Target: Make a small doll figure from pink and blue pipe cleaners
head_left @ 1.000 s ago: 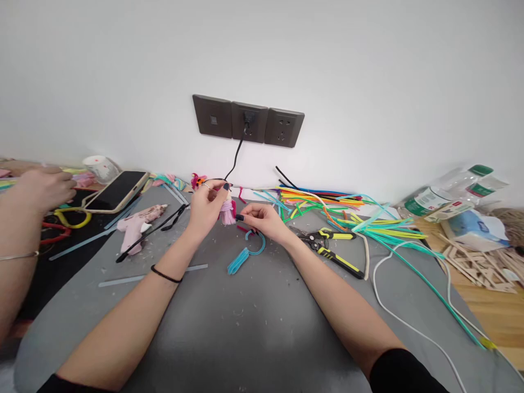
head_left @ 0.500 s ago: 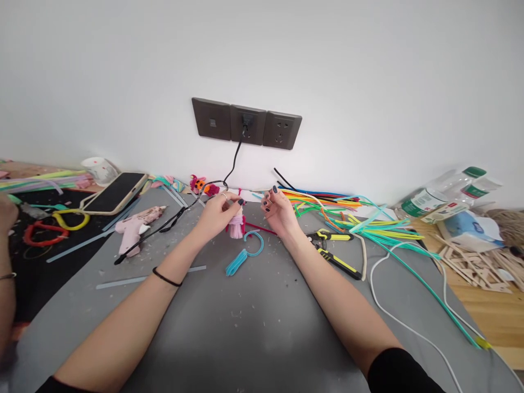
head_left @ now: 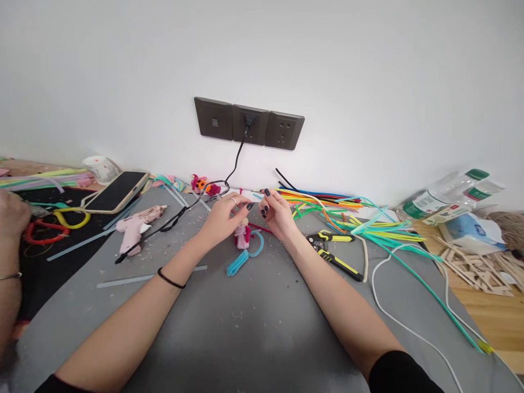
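Observation:
Over the grey mat, my left hand (head_left: pixel 224 219) has thumb and forefinger brought together. Just below its fingers is a small pink fuzzy bundle (head_left: pixel 242 237) with magenta trim, which looks held there; its top is partly hidden. My right hand (head_left: pixel 277 214) is close by on the right, fingertips pinched, and what they hold is too small to make out. A thin dark red stem (head_left: pixel 260 227) runs from near the bundle toward the right wrist. Below the bundle lies a bright blue pipe-cleaner piece (head_left: pixel 237 264) with a curled loop.
To the left lie a pink glue gun (head_left: pixel 133 232), a phone (head_left: pixel 117 192) and red-handled scissors (head_left: pixel 46 232), near another person's hand (head_left: pixel 12 213). Yellow-black pliers (head_left: pixel 339 262) and coloured pipe cleaners (head_left: pixel 376 234) are on the right. Bottles (head_left: pixel 446 194) and wooden sticks (head_left: pixel 475 267) stand beyond.
The pink bundle has dropped lower and tilted beneath my left fingers, now overlapping the blue loop. My left hand has shifted slightly right, closer to my right hand. The other person's hand shows more.

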